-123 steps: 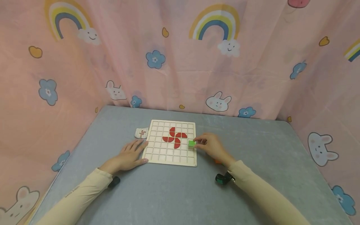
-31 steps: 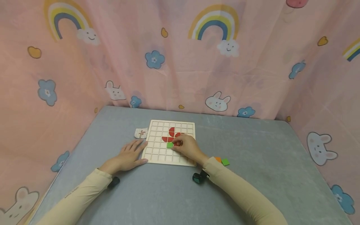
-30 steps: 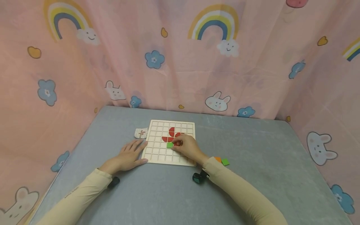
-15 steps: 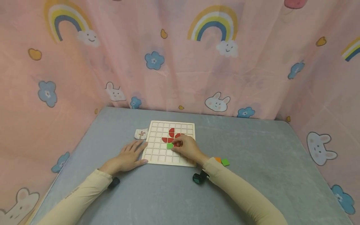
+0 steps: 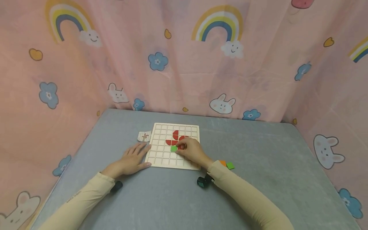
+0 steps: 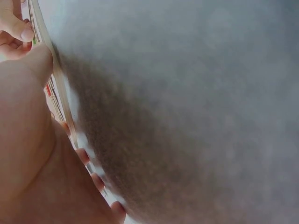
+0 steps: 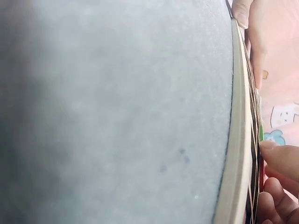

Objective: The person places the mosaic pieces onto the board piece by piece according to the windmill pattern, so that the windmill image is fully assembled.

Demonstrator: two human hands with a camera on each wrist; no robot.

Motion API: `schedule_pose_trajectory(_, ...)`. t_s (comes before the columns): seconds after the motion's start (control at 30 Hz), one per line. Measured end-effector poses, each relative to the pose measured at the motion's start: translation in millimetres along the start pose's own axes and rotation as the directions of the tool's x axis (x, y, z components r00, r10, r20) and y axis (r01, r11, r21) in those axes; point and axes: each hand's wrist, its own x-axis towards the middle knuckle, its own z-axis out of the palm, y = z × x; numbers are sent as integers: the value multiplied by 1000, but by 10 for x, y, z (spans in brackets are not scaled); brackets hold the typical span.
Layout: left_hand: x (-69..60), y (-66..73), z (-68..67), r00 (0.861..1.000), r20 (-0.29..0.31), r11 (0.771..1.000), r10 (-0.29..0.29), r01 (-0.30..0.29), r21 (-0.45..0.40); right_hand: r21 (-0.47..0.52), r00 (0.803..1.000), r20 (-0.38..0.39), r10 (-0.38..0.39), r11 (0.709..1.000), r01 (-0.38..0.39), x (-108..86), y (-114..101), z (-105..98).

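A pale wooden grid board (image 5: 163, 155) lies on the table. Red curved pieces (image 5: 172, 142) form a pinwheel at its centre, partly covered by my right hand (image 5: 193, 151). Thumb and index finger of that hand pinch the right edge of a green square tile (image 5: 173, 148), which sits just below the left red blade. In the right wrist view the thumb touches the edge of the green tile (image 7: 261, 132). My left hand (image 5: 130, 160) rests with spread, straight fingers at the board's left edge, and its thumb touches the lower left corner.
A small card with a printed grid pattern (image 5: 144, 136) lies left of the board. Beside the right sleeve are an orange tile (image 5: 222, 163) and a loose green tile (image 5: 230, 165). A pink patterned curtain (image 5: 184, 80) surrounds the grey table (image 5: 276, 166).
My right hand has carried the green tile leftward from the board's right side to below the left red blade. Over the last second it stays there. The left hand has not moved.
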Motion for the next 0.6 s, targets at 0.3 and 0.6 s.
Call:
schedule_pose_trajectory(0.3, -20, 10, -17, 999, -19, 999, 36, -36, -36, 117, 999, -14, -48, 992, 49, -63, 11, -104)
schedule_pose_trajectory(0.6, 17, -54, 57, 1000, -18, 999, 20, -20, -30, 175, 997, -10, -80, 981, 81, -297, 39, -446)
